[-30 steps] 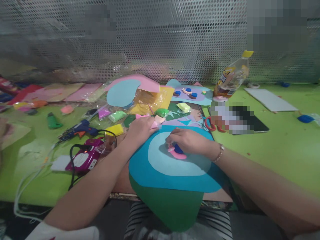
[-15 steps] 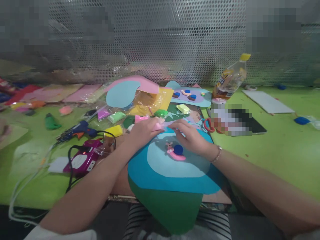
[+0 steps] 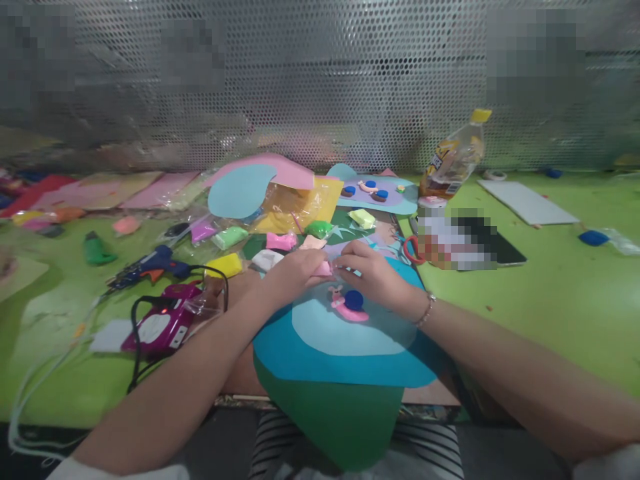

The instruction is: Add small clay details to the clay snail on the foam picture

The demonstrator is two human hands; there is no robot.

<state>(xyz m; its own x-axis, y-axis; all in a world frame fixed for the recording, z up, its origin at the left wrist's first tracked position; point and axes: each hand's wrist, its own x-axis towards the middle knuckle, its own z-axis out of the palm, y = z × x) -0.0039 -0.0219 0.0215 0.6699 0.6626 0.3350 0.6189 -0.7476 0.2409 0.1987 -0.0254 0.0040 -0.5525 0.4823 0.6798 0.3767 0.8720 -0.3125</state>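
Note:
My left hand (image 3: 300,272) is closed around a pink clay packet (image 3: 323,268), part of which shows between the fingers. Against the packet's right edge, the fingertips of my right hand (image 3: 364,268) are pinched together; what they hold is too small to make out. Both hands are over the upper part of a light blue paper shape (image 3: 320,333), which lies on a darker blue one (image 3: 300,367) and a green one (image 3: 345,413). Below the hands a pink clay snail (image 3: 353,313) with a dark blue round shell (image 3: 354,300) lies on the light blue paper.
Clay packets, among them a yellow one (image 3: 225,265) and a green one (image 3: 319,229), lie beyond my left arm. A glue gun (image 3: 163,263) and a magenta device (image 3: 167,320) with cables are at left. Red scissors (image 3: 413,249), a bottle (image 3: 457,160) and a white board (image 3: 530,201) are right.
Both hands have moved slightly down toward the snail. Pale packets once behind my left hand now show more. The camera view has shifted a little.

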